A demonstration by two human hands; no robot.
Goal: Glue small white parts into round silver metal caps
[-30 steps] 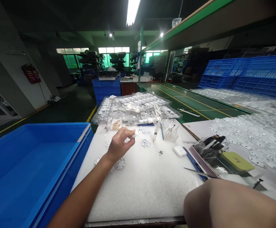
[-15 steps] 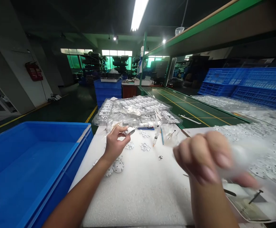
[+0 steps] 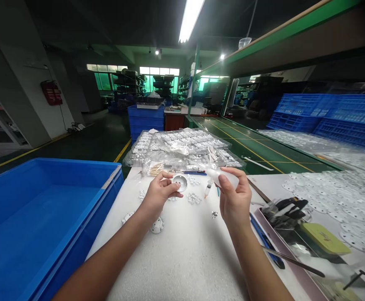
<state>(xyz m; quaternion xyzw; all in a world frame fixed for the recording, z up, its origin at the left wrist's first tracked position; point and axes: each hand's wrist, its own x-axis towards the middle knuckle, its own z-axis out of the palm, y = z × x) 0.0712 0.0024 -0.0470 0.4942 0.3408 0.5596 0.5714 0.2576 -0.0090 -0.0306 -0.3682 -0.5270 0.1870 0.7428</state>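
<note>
My left hand (image 3: 160, 193) holds a round white cup-shaped part (image 3: 180, 183) by its rim, with its hollow side facing me. Opposite it, my right hand (image 3: 235, 193) grips a translucent white squeeze bottle (image 3: 228, 177), its narrow end pointing left towards the part; the two do not touch. Below and between the hands are small piles of white pieces (image 3: 194, 198) and a little heap of metal bits (image 3: 214, 214). A syringe (image 3: 208, 188) lies just left of my right hand. Round white parts (image 3: 156, 225) rest beneath my left forearm.
A large blue bin (image 3: 44, 200) stands at the left. Bagged trays of white parts (image 3: 188, 140) cover the table's far end. At the right are a pink-edged tray (image 3: 279, 238) with tools and a yellow box (image 3: 325, 238), many flat white parts (image 3: 352, 209), and blue crates (image 3: 308, 110).
My right hand has moved left and away from me, bringing the bottle near the part. My left hand has shifted slightly right and turned the part's hollow side into view.
</note>
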